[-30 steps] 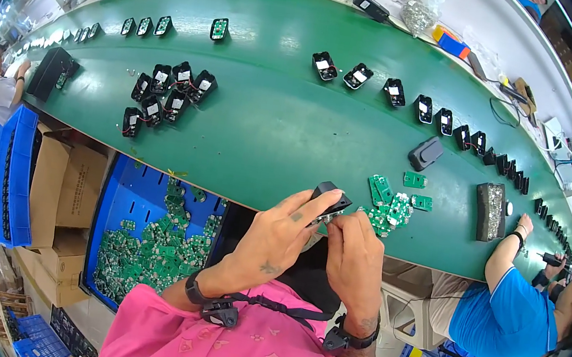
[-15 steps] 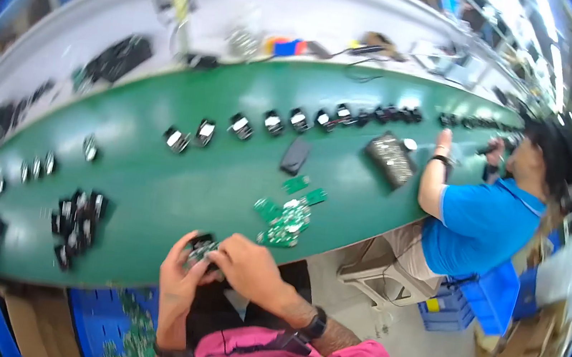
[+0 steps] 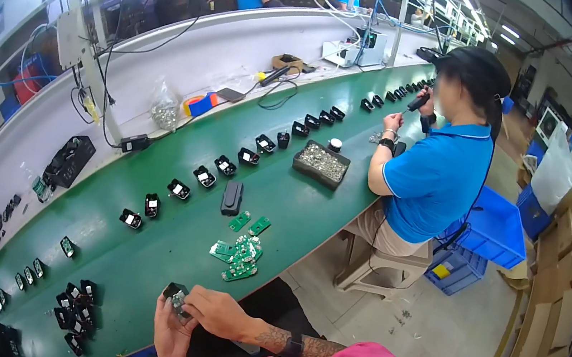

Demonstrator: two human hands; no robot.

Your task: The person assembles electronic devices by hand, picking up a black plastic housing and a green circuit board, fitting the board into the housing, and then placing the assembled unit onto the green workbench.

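Near the table's front edge, my left hand [image 3: 170, 331] is closed round a small black plastic housing [image 3: 175, 290]. My right hand [image 3: 223, 312] pinches at a small circuit board [image 3: 179, 302] in the housing's opening; its fingertips cover part of it. Ahead on the green table lies a loose pile of green circuit boards [image 3: 244, 254]. Beyond the pile rests a closed dark grey case [image 3: 231, 198]. To the left sits a cluster of black housings [image 3: 75, 313] with wires. A long row of similar housings [image 3: 178, 189] runs along the table.
At the right, a co-worker [image 3: 435, 169] in a blue shirt sits on a stool [image 3: 390, 268], holding a dark screwdriver-like tool [image 3: 417, 103]. A dark tray of small metal parts [image 3: 321, 164] stands before them. Blue crates [image 3: 489, 223] are on the floor. Cables hang over the back ledge.
The view has swung to the right and sharpened, so the table's far end shows more. My hands still hold the housing and board. The co-worker's tool is now raised.
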